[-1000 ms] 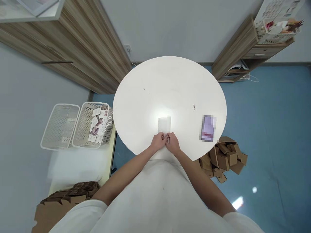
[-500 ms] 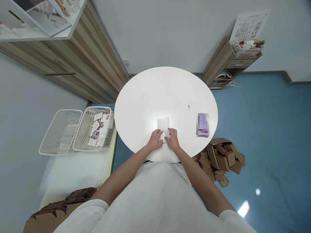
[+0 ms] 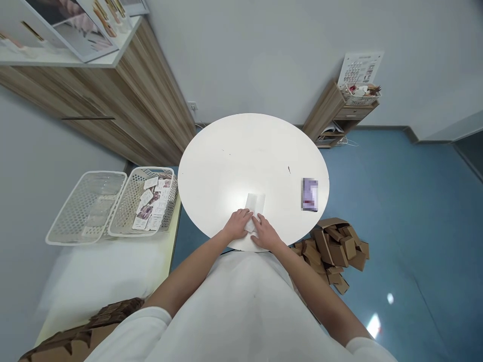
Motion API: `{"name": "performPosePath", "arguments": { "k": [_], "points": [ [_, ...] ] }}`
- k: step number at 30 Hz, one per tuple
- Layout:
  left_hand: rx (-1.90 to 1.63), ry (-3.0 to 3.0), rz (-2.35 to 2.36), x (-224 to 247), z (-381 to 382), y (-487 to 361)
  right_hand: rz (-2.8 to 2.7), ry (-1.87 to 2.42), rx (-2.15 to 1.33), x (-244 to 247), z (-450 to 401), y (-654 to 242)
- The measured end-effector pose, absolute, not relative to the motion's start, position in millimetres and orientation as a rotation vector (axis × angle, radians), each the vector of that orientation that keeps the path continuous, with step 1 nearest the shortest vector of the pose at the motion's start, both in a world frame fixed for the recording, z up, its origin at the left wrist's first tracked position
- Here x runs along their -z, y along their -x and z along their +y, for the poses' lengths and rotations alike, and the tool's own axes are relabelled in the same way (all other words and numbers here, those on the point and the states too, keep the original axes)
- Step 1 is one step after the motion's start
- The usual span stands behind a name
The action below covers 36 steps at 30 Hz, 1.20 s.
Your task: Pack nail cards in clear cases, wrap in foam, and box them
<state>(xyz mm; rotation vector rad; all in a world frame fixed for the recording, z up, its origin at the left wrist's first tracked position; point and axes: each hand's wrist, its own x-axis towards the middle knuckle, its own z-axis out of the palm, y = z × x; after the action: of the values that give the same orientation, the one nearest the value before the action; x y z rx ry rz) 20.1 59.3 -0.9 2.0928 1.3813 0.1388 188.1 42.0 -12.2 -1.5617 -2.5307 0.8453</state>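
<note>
A small white sheet [image 3: 256, 201], thin and folded over, lies near the front edge of the white oval table [image 3: 249, 146]. Its kind, paper or soft foam, cannot be made out. My left hand [image 3: 237, 224] is at the sheet's lower left, fingers together and closed on that edge. Across the lower right part rests my right hand [image 3: 266, 234], its fingers stretched out and apart, pressing down on the sheet. Both hands cover the sheet's near end. To the right on the tabletop lies a purple packet [image 3: 310, 194], blurred out by large pixels.
Left of the table, a white perforated basket [image 3: 114, 221] holds printed cards, beside a clear-white basket [image 3: 68, 221]. Brown cardboard boxes [image 3: 337, 254] are piled on the floor at right. More folded cardboard [image 3: 86, 334] lies lower left. A wooden cabinet [image 3: 151, 90] and small shelf [image 3: 320, 113] stand behind.
The sheet now sits slightly tilted, with a crease showing. My right hand has gone from pinching its right side to lying spread on it. The camera view has shifted a little.
</note>
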Motion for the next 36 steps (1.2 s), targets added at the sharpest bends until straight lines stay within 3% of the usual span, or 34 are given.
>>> {"name": "performPosePath", "arguments": {
  "k": [10,19,26,36],
  "points": [
    [-0.280,-1.974,1.305,0.4,72.2,-17.5,-2.591,1.614,-0.721,11.3,56.0,-179.8],
    [-0.267,-1.877,1.313,-1.9,57.5,-11.9,-2.531,1.528,-0.928,-5.3,52.8,-191.7],
    [-0.495,-1.600,1.412,4.6,67.9,-16.8,-2.338,1.623,-1.177,-7.1,95.0,-193.4],
    [-0.584,-1.347,1.631,24.6,78.5,-25.6,-2.137,1.749,-1.101,0.6,108.0,-185.9]
  ]
}}
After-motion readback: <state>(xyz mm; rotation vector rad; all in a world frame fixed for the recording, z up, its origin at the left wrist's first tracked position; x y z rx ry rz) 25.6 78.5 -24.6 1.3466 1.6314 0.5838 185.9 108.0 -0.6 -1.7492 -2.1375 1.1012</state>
